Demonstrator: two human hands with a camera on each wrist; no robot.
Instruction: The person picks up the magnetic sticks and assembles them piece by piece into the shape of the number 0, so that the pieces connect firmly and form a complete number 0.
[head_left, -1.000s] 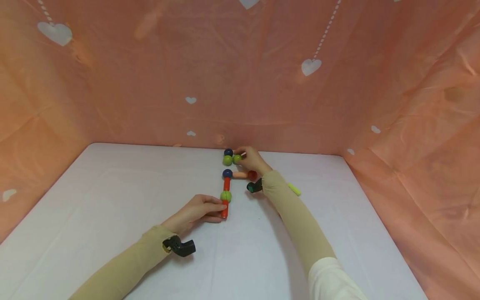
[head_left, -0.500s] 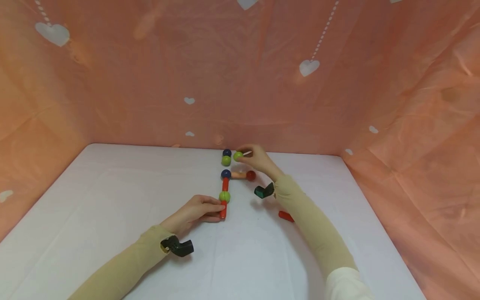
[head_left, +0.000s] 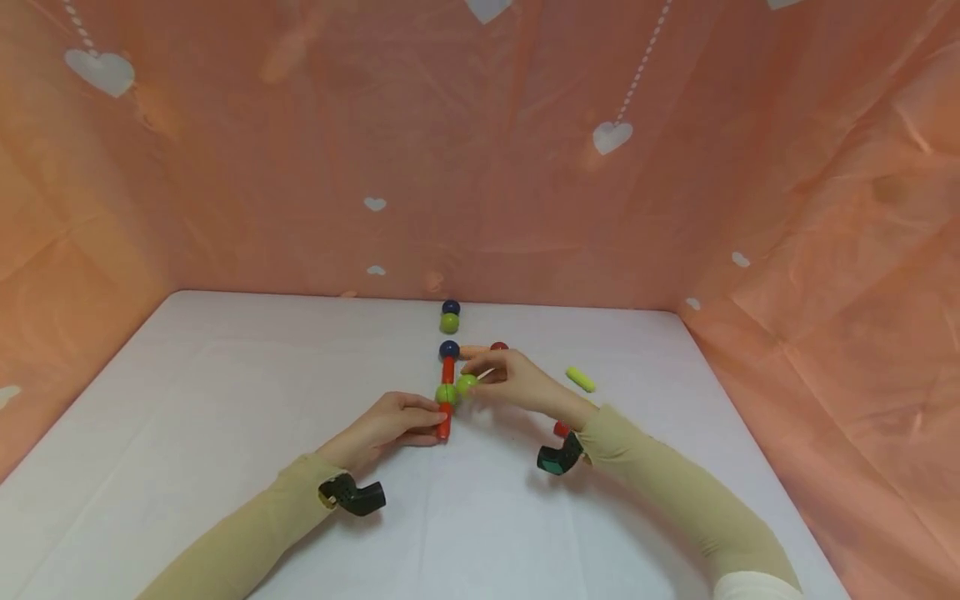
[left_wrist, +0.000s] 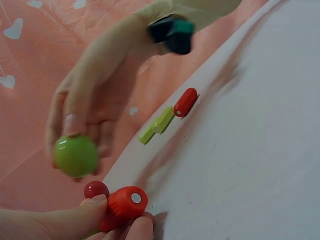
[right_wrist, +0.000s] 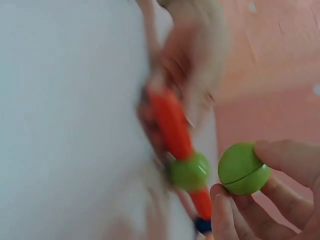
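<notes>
My left hand [head_left: 390,423] grips a red rod [head_left: 444,427] at the near end of a chain on the white table. A pale magnet disc shows on the rod's end in the left wrist view. Beyond it come a green ball [head_left: 446,394], another red rod [head_left: 448,369] and a dark blue ball [head_left: 449,349]. From the blue ball a peach rod [head_left: 472,351] runs right to a dark red ball [head_left: 499,346], partly hidden. My right hand [head_left: 521,385] pinches a loose green ball [right_wrist: 243,169] just right of the chain's green ball; a small gap shows between them in the right wrist view.
Farther back, a blue ball [head_left: 451,307] and a green ball [head_left: 449,323] sit together. To the right lie yellow-green rods [left_wrist: 164,120] and a red rod [left_wrist: 186,102], partly hidden by my right arm in the head view. Peach fabric [head_left: 480,167] encloses the table's back and sides.
My right hand has lifted the green ball from beside the far pair and brought it nearer, next to the chain's green ball. The left hand has kept its grip on the red rod.
</notes>
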